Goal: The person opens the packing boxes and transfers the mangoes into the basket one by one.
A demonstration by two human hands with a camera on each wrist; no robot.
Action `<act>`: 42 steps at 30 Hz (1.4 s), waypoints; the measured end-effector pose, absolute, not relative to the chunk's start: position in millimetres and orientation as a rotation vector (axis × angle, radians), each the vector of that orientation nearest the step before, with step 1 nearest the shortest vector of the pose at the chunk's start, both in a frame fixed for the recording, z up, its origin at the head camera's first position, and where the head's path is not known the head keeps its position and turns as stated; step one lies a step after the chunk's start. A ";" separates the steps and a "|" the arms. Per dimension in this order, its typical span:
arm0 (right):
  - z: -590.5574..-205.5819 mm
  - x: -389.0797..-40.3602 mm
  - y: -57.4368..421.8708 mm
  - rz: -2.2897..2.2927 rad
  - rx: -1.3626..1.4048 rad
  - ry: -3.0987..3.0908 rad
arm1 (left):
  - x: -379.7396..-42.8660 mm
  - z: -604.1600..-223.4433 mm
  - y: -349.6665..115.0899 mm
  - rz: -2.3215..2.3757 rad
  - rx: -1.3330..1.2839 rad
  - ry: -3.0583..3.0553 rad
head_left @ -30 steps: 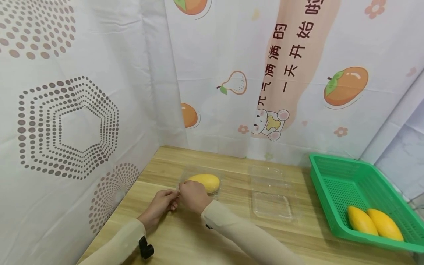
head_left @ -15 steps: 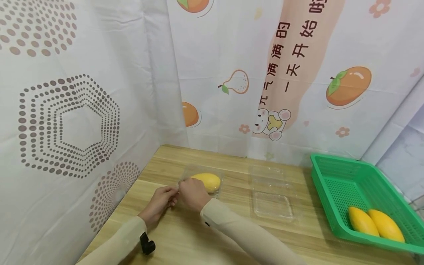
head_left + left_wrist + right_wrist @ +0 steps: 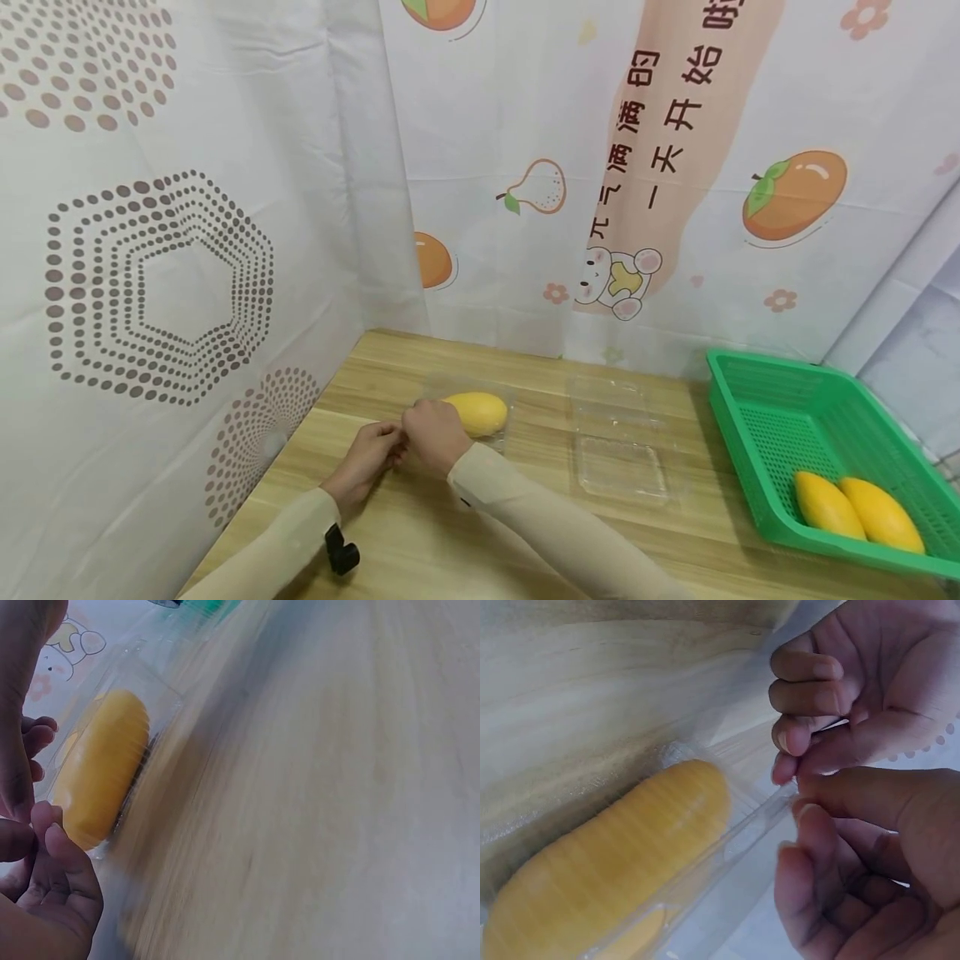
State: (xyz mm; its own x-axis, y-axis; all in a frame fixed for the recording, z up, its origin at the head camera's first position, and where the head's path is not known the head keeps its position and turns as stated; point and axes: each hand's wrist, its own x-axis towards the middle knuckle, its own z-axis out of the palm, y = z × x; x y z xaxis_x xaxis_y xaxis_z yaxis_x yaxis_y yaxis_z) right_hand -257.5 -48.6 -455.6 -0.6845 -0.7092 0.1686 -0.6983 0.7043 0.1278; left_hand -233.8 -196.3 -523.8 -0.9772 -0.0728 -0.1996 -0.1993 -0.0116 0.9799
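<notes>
A yellow mango (image 3: 480, 414) lies in a clear plastic box (image 3: 761, 817) on the wooden table, left of centre in the head view. At the box's near left corner, both hands meet fingertip to fingertip. My right hand (image 3: 435, 435) pinches the plastic edge between thumb and forefinger, its other fingers curled, as the right wrist view shows. Right beside it, the left hand (image 3: 366, 457) has its thumb and fingertips at the same edge, pinching it. In the left wrist view the mango (image 3: 105, 769) shows through the ribbed plastic. Fingers hide the exact spot being pinched.
To the right, a second clear plastic box (image 3: 621, 467) lies opened out on the table. Beyond it stands a green basket (image 3: 757, 492) with two mangoes (image 3: 858, 512) inside. White printed curtains (image 3: 487, 275) hang along the back and left of the table.
The boxed mango has shifted slightly right relative to the hands, showing more of its right end. Both hands keep together at the box corner. The head view has drifted a little.
</notes>
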 end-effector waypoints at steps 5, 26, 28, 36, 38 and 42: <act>-457.6 -258.2 -51.8 -0.171 1.113 -2.689 | -233.6 -521.8 -195.9 2.175 -0.301 2.088; -470.8 -261.5 -49.9 -0.140 1.099 -2.629 | -239.8 -518.9 -196.7 2.157 -0.292 2.059; -472.0 -262.4 -49.6 -0.120 1.103 -2.630 | -240.1 -518.8 -196.4 2.156 -0.287 2.058; -475.8 -266.8 -48.0 -0.004 1.087 -2.627 | -242.9 -520.1 -196.6 2.171 -0.275 2.037; -475.8 -266.7 -47.6 0.024 1.085 -2.619 | -243.1 -520.5 -196.9 2.173 -0.272 2.035; -476.4 -265.8 -46.2 0.060 1.090 -2.618 | -243.5 -522.0 -197.4 2.173 -0.270 2.026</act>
